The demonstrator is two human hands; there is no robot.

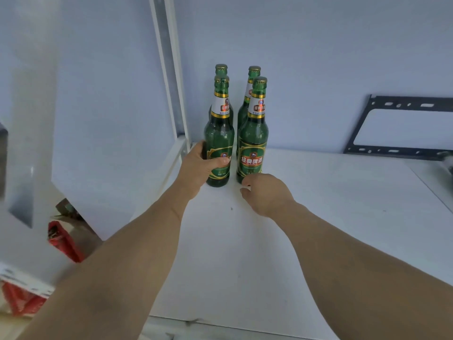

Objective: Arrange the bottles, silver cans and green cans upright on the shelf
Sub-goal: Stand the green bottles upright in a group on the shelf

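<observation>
Shelf [318, 217]: white board, corner post at its far left corner.
Bottles: four green glass, capped, all upright, grouped two by two at the far left corner.
Front-left bottle [220, 133]: beside the left edge, its lower body held by the left hand.
Front-right bottle [253, 133]: just beside the first, label facing the camera.
Rear bottles [252, 77]: directly behind the front pair, mostly hidden.
Left hand [198, 165]: fingers wrapped around the front-left bottle's label, thumb across the front.
Right hand [266, 192]: at the front-right bottle's base, fingers curled narrow, holding nothing; contact cannot be told.
Black metal bracket [402, 128]: leaning at the far right edge.
</observation>
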